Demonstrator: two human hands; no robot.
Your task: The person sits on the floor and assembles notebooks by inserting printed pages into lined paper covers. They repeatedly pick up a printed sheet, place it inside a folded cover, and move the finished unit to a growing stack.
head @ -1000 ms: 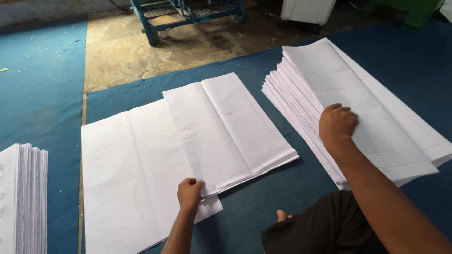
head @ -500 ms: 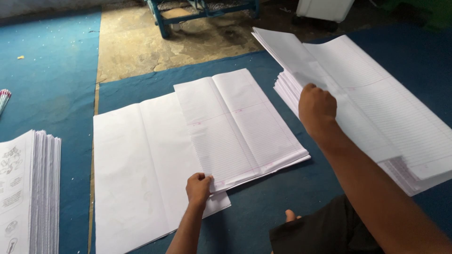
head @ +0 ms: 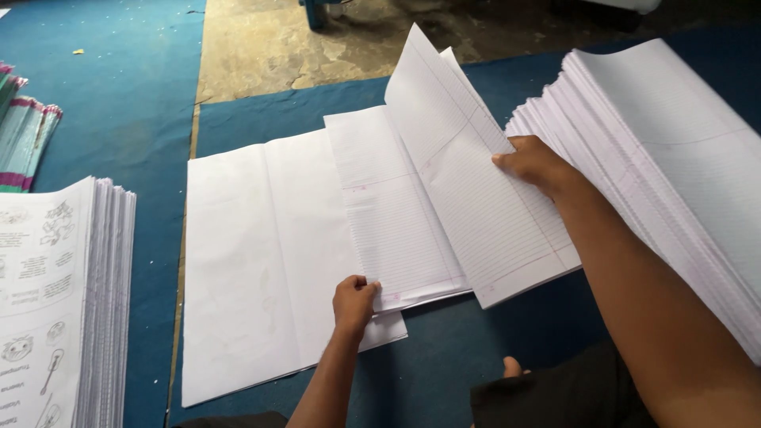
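Note:
My right hand [head: 537,164] grips a large ruled white sheet [head: 476,190] that is lifted and tilted over the small pile of ruled sheets [head: 388,214] on the blue mat. My left hand [head: 354,303] pinches the near edge of that pile, which lies on a wide plain white sheet [head: 254,261]. A tall stack of ruled sheets [head: 674,158] stands to the right, beside my right arm.
A thick stack of printed sheets with line drawings [head: 59,309] stands at the left edge. Coloured booklets [head: 24,135] lie further back on the left. The blue mat [head: 119,95] covers the floor, with bare concrete [head: 285,47] beyond. My knee [head: 547,396] is at the bottom.
My right hand has carried a ruled sheet from the tall stack leftward over the small pile. My left hand has stayed on the pile's near edge. The view has shifted right.

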